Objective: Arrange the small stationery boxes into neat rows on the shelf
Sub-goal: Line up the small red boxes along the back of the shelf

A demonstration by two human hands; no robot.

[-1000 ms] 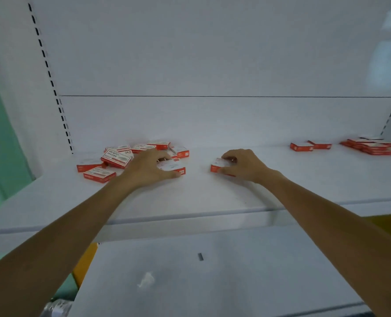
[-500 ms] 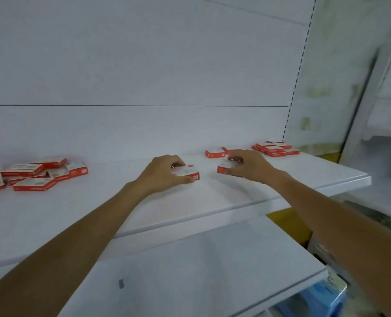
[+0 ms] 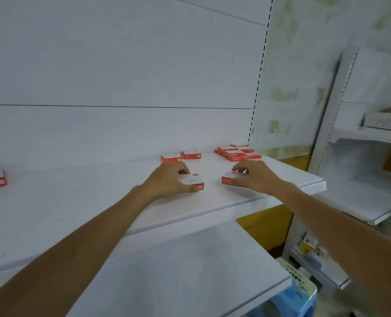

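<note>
Holding a box per grip: left hand on left box, right hand on right box. Sloppy shove might scatter the tidy group behind.

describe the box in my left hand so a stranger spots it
Find the upper white shelf, toward its right end. Two red-and-white boxes lie there in front. It is the left box, gripped by the left hand; the right hand holds the other box.
</note>
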